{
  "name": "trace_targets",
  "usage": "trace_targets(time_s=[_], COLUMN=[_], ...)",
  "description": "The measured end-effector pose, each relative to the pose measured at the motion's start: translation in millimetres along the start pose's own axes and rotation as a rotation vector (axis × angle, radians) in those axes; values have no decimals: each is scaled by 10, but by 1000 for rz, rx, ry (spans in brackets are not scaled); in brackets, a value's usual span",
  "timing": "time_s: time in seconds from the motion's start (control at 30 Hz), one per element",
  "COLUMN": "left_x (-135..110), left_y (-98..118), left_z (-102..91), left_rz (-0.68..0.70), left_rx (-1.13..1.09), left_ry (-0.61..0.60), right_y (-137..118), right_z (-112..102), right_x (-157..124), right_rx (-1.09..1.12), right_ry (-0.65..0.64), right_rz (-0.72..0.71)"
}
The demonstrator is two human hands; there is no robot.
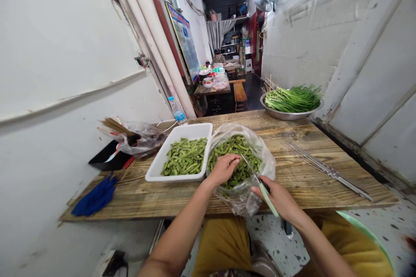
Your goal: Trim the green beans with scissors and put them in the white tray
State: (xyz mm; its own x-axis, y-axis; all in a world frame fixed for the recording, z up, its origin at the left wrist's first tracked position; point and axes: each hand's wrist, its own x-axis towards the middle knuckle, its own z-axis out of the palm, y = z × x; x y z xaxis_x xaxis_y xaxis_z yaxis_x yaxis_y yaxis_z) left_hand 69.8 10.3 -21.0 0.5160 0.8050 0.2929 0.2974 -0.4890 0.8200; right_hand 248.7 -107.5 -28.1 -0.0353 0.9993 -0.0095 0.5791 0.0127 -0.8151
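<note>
My left hand (224,168) reaches into a clear plastic bag (266,162) full of green bean pods (237,149), with its fingers curled among the pods. My right hand (279,199) is closed round the pale green handle of a pair of scissors (256,179), blades pointing up and left over the bag. Left of the bag stands a white rectangular tray (154,172) that holds more green pods (185,160).
A metal bowl (289,114) of long green stalks sits at the far right of the wooden table (292,138). Metal skewers (328,169) lie at right. A water bottle (177,111), a bag of sticks (139,136) and a blue cloth (95,197) are at left. A person sits far back.
</note>
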Motion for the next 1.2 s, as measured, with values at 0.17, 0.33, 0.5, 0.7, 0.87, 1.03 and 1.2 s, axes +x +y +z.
trace_targets(time_s=[0.17, 0.33, 0.5, 0.7, 0.87, 1.03, 1.2], left_x=[-15, -31, -60, -71, -101, -133, -123], left_y=[21, 45, 73, 79, 48, 49, 84], left_z=[19, 46, 156, 199, 165, 155, 148], left_rz=[-129, -118, -131, -123, -265, -399, -494], left_rx=[-278, -285, -287, -246, -367, -707, -1050], left_ry=[-140, -118, -33, 28, -31, -42, 143], right_y=[-31, -37, -69, -66, 18, 75, 68], right_z=[-4, 22, 20, 21, 47, 60, 58], right_x=[-3, 10, 12, 19, 40, 53, 10], right_rx=[66, 74, 34, -15, 35, 12, 150], right_ry=[13, 19, 25, 56, 61, 68, 22], right_rz=[-35, -54, -83, -65, -33, -20, -50])
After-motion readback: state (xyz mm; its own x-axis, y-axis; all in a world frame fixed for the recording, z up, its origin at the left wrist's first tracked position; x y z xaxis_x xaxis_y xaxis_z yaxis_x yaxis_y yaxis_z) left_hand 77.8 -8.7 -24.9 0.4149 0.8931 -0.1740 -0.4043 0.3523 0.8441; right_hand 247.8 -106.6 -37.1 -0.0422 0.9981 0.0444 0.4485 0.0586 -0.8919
